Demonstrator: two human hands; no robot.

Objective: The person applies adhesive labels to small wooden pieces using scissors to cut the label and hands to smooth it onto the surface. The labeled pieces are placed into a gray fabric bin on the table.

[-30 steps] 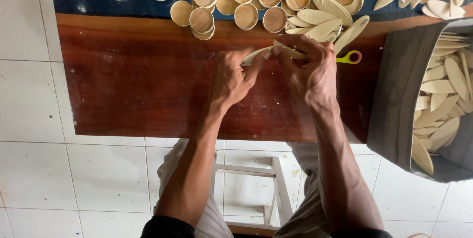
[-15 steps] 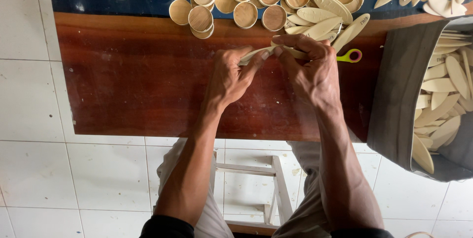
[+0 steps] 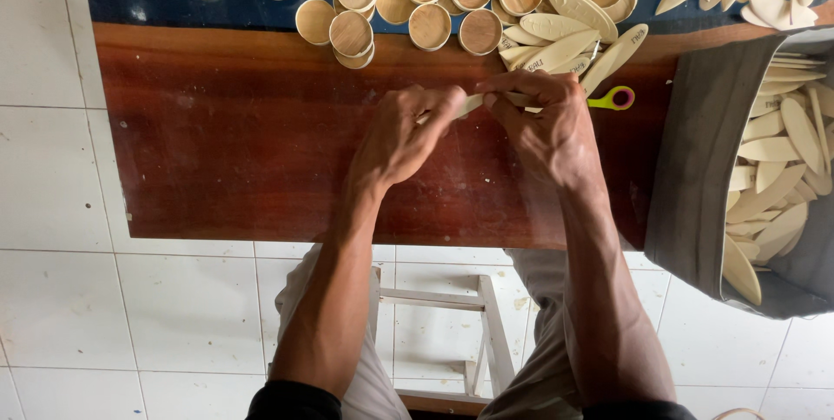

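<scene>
hands barely shifted: left hand point(image 3: 401, 135), right hand point(image 3: 545, 120) still pinch strip point(image 3: 472, 104).

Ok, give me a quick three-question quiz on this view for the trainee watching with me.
1. True or false: both hands grip one pale, flat, leaf-shaped wooden strip over the reddish-brown wooden board.
2. Where do the round, shallow wooden cups lie? A) in the grey fabric bag B) at the far edge of the board and on the dark blue surface C) on the white tiled floor
3. What fills the grey fabric bag?

Key
1. True: the left hand and right hand pinch it from either end.
2. B.
3. More pale leaf-shaped wooden strips.
</scene>
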